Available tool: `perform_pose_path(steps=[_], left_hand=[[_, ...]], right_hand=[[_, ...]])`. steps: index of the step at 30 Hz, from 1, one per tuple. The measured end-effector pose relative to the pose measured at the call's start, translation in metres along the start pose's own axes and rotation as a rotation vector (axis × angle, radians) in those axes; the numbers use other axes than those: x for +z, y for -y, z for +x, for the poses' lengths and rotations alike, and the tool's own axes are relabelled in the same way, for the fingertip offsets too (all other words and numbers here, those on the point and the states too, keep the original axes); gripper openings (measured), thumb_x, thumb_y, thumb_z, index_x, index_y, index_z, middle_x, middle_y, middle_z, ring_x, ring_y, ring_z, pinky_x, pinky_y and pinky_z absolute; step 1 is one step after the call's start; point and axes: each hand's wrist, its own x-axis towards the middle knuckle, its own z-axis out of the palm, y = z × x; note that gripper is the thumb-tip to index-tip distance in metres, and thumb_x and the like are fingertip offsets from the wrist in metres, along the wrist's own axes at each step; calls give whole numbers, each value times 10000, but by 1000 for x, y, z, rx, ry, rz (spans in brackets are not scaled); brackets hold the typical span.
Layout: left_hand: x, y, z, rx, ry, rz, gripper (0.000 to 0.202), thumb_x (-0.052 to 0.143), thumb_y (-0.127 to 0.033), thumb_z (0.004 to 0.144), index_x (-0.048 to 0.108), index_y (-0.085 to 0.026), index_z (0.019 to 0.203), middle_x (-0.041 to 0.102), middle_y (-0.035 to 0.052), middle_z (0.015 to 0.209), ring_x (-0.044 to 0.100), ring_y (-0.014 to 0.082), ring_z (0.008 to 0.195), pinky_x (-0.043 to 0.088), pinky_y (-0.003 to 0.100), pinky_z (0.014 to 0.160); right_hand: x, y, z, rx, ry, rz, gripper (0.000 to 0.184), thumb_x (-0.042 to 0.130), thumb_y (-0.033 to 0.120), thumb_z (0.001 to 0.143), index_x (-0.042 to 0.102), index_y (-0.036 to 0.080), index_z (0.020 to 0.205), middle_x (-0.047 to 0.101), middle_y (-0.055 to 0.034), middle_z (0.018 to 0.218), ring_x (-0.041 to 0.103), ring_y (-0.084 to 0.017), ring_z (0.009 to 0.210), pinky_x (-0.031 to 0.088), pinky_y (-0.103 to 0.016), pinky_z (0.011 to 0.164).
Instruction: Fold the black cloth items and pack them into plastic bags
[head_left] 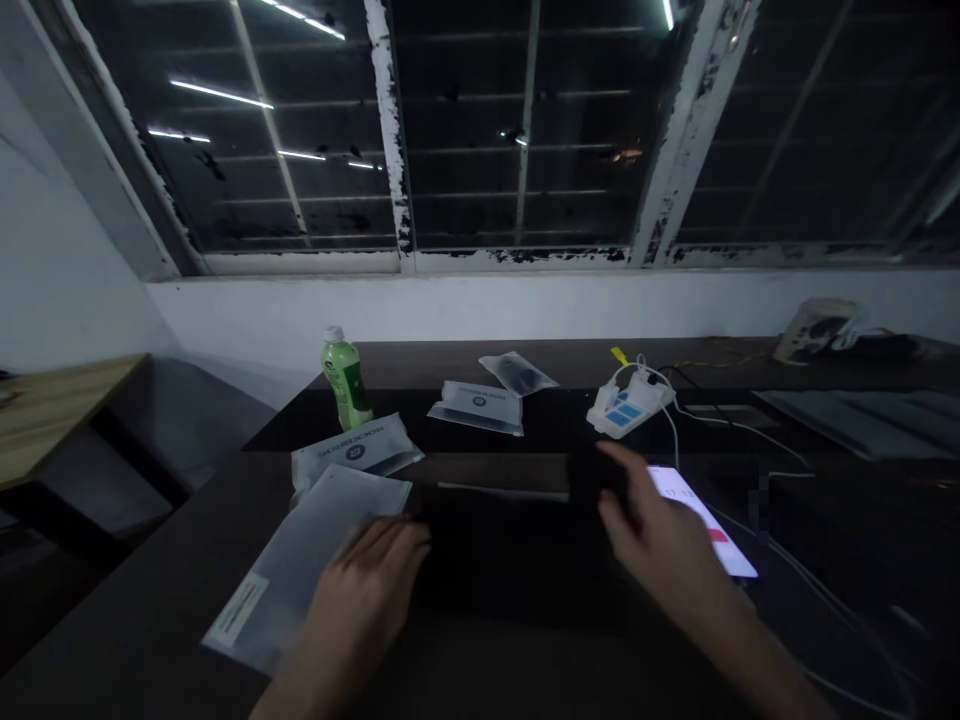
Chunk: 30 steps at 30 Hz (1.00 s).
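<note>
My left hand (367, 575) rests at the left edge of a flat black item (510, 545) on the dark table, with its fingers curled down onto it. Just left of this hand lies a grey plastic bag (300, 560) with a white label. My right hand (660, 530) hovers over the black item's right end with fingers loosely spread, holding nothing that I can see. A lit phone (705, 520) lies right beside it, partly hidden by the hand.
More grey printed bags (360, 450) (480, 405) (517, 373) lie further back. A green bottle (345, 378) stands at the back left. A white power strip (628, 403) with cables (750, 430) sits at the back right. A wooden table (52, 410) is far left.
</note>
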Motion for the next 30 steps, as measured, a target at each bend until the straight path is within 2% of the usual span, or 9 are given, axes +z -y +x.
perform_pose_path(steps=[2, 4, 6, 10, 12, 16, 21, 25, 30], left_hand=[[-7, 9, 2, -80, -66, -11, 151, 467, -216, 972, 616, -196, 990, 709, 44, 918, 679, 221, 861, 515, 358, 772], [-10, 15, 4, -133, -89, -42, 144, 472, -256, 973, 603, -198, 975, 697, 48, 906, 669, 219, 846, 500, 342, 748], [-7, 19, 5, -166, -83, -81, 152, 477, -287, 971, 605, -206, 951, 693, 41, 885, 666, 216, 829, 491, 327, 733], [1, 24, 11, -260, -58, -200, 181, 516, -359, 948, 613, -215, 898, 688, 17, 836, 664, 192, 757, 476, 295, 703], [-2, 27, 16, -335, -32, -312, 212, 529, -401, 933, 606, -212, 876, 670, 5, 805, 642, 170, 709, 467, 268, 659], [-17, 34, 30, -459, 50, -543, 321, 509, -486, 904, 558, -205, 756, 570, -22, 664, 553, 144, 609, 432, 233, 558], [-15, 43, 35, -433, 180, -582, 304, 474, -478, 889, 513, -221, 732, 543, -38, 634, 544, 146, 591, 449, 243, 563], [7, 51, 27, -352, 239, -499, 206, 630, -404, 798, 552, -240, 895, 696, -9, 840, 680, 191, 739, 530, 283, 651], [8, 52, 17, -218, 365, -374, 511, 727, -496, 761, 587, -259, 1192, 687, 52, 1207, 659, 244, 1104, 532, 369, 929]], right_hand=[[-14, -15, -3, 105, 22, -34, 521, 384, 377, 911, 435, 241, 1412, 607, 47, 524, 620, -222, 447, 455, -306, 472], [-24, -26, -7, 131, 113, -8, 417, 378, 425, 900, 594, 273, 1223, 634, 29, 562, 643, -219, 499, 467, -308, 503], [-31, -33, -11, 158, 196, 51, 364, 384, 494, 902, 648, 273, 1018, 655, 12, 599, 651, -211, 531, 478, -304, 519], [-42, -40, -19, 129, 261, 202, 386, 508, 558, 875, 578, 289, 1142, 721, -4, 805, 695, -200, 681, 533, -288, 614], [-44, -46, -20, 89, 222, 251, 404, 536, 529, 874, 537, 288, 1199, 727, -18, 886, 705, -206, 757, 542, -288, 650], [-35, -67, -15, 105, 57, 215, 335, 530, 518, 880, 589, 255, 1080, 707, -29, 783, 692, -229, 706, 537, -323, 639], [-14, -87, -3, -57, -143, 158, 292, 550, 489, 856, 633, 249, 1000, 633, -99, 1221, 621, -301, 1109, 489, -466, 946], [-6, -88, 4, 24, -44, 249, 286, 482, 466, 915, 580, 247, 1069, 669, -77, 1139, 635, -274, 1059, 483, -447, 947], [-5, -87, 9, 122, -10, 305, 323, 493, 524, 894, 599, 248, 1025, 705, -44, 970, 669, -248, 917, 521, -357, 806]])
